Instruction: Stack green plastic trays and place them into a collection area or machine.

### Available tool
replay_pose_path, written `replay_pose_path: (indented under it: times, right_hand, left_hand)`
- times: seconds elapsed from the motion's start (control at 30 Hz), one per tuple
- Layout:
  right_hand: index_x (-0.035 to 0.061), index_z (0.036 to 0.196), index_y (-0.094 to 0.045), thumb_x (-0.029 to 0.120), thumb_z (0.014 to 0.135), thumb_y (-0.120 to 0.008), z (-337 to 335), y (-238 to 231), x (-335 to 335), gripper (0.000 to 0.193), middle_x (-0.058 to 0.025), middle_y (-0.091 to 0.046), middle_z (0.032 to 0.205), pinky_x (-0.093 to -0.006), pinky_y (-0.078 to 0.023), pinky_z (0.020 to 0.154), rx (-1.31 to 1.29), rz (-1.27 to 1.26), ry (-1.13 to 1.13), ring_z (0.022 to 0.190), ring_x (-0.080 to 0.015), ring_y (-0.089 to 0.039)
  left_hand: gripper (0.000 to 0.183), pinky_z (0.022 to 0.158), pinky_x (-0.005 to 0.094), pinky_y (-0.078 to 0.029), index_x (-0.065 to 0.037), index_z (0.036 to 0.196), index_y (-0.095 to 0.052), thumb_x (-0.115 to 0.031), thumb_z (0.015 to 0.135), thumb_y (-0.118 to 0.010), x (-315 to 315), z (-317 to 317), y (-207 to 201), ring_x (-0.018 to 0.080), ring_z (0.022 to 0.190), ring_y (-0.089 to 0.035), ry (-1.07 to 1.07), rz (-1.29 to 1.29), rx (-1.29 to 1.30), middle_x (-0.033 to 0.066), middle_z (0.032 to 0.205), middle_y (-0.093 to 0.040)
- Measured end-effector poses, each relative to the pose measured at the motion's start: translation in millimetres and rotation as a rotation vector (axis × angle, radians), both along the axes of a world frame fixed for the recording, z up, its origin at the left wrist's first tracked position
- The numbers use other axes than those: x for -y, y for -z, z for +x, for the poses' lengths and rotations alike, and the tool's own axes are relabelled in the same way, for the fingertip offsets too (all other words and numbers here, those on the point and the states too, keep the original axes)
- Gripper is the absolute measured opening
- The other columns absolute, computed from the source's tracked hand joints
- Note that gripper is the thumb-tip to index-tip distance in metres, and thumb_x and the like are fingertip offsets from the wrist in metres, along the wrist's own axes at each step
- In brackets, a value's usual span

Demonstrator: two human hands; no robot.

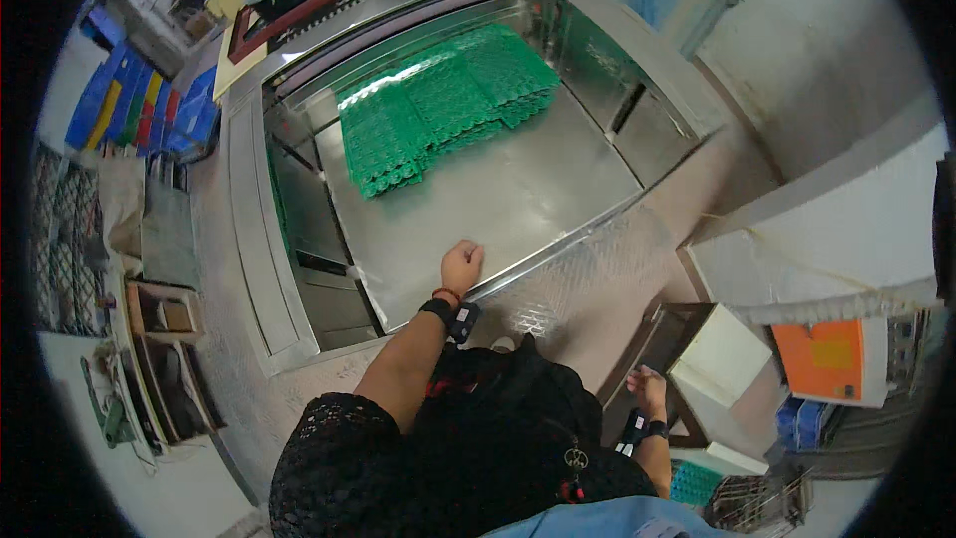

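The left grip (pixel 461 267) is curled closed by the near edge of a steel bench (pixel 518 199), green textured sheets (pixel 448 105) lying beyond it; the right grip (pixel 648 389), near a pale cabinet (pixel 715 359), I can't read from here, patterned floor (pixel 687 209) ahead of it, white wall (pixel 797 50) farther off

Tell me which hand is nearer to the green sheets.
Left. The left hand is at the near part of the metal surface, short of the green sheets; the right hand is farther back, off to the right.
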State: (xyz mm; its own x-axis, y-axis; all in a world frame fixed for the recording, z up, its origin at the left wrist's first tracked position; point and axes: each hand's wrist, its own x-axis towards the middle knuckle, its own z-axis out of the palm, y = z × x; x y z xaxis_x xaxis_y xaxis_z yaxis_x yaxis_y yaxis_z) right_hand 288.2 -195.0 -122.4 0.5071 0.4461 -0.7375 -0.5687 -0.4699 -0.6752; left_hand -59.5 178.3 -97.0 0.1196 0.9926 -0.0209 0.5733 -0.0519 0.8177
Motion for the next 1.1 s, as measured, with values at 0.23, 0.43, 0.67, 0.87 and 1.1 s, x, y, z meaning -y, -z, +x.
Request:
replay_pose_path:
  times: [0.23,0.43,0.67,0.87,1.1]
  right_hand:
    - [-0.0052,0.103,-0.054,0.02,0.09,-0.055,7.3,9.2,-18.1,0.029,-0.0141,-0.061,0.083,-0.036,-0.051,0.057,0.015,-0.118,-0.087,0.069,-0.0233,-0.062]
    - [-0.0062,0.105,-0.054,0.023,0.09,-0.055,-7.9,-6.2,-33.8,0.033,-0.0144,-0.061,0.083,-0.0361,-0.052,0.059,0.064,-0.163,-0.129,0.071,-0.0239,-0.063]
    - [-0.0044,0.104,-0.056,0.026,0.087,-0.059,16.1,-14.2,-104.5,0.035,-0.0132,-0.063,0.088,-0.0308,-0.051,0.061,-0.017,-0.062,-0.262,0.07,-0.0209,-0.061]
    - [-0.0032,0.104,-0.06,0.026,0.085,-0.063,39.7,-68.3,-267.5,0.035,-0.0081,-0.064,0.089,-0.0254,-0.048,0.067,0.282,0.036,-0.503,0.078,-0.0133,-0.059]
    - [-0.0018,0.105,-0.061,0.034,0.083,-0.065,51.7,-90.4,-496.4,0.042,-0.0035,-0.061,0.086,-0.0257,-0.045,0.07,0.444,0.437,-0.832,0.079,-0.013,-0.056]
  left_hand:
    - [0.028,0.058,0.0382,-0.048,-0.005,0.073,-0.062,-0.033,0.078,-0.063,-14.7,25.9,-2.7,0.0311,0.059,-0.06,0.005,0.133,-0.138,0.0132,0.061,-0.06]
    - [0.034,0.05,0.0391,-0.048,-0.003,0.067,-0.06,-0.034,0.08,-0.062,-42.0,9.4,10.8,0.0303,0.049,-0.059,0.075,-0.1,-0.063,0.0134,0.054,-0.058]
    - [0.049,0.042,0.0303,-0.048,-0.001,0.058,-0.055,-0.043,0.083,-0.061,-69.4,16.9,-34.9,0.0193,0.044,-0.059,0.078,-0.693,0.171,0.0106,0.049,-0.057]
    - [0.06,0.042,0.0333,-0.048,0.002,0.068,-0.059,-0.057,0.08,-0.058,-105.3,22.1,-35.6,0.0237,0.046,-0.06,0.013,-1.026,0.266,0.0165,0.058,-0.06]
    - [0.064,0.041,0.0373,-0.047,0.002,0.071,-0.053,-0.062,0.079,-0.054,-105.7,22.4,2.6,0.0283,0.047,-0.06,-0.201,-0.936,0.282,0.019,0.058,-0.059]
